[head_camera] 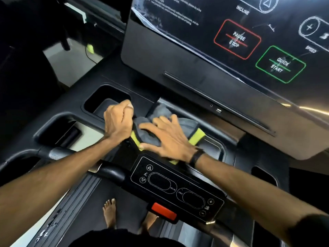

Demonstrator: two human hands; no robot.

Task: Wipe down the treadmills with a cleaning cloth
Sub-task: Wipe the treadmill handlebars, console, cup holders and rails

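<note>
A grey cleaning cloth (pixel 187 124) with yellow-green edging lies bunched in the middle tray of the black treadmill console (pixel 178 82). My left hand (pixel 118 122) is curled in a fist and grips the cloth's left end at the tray's edge. My right hand (pixel 169 138) lies flat on the cloth with spread, straight fingers, pressing it down; a dark band sits on that wrist. Part of the cloth is hidden under both hands.
The tilted touch screen (pixel 240 40) shows PAUSE/STOP and QUICK START boxes. A cup holder (pixel 106 98) opens at the left. A lower control panel (pixel 178 188) with a red stop button (pixel 163 211) sits above the belt, where my bare foot (pixel 109 211) stands.
</note>
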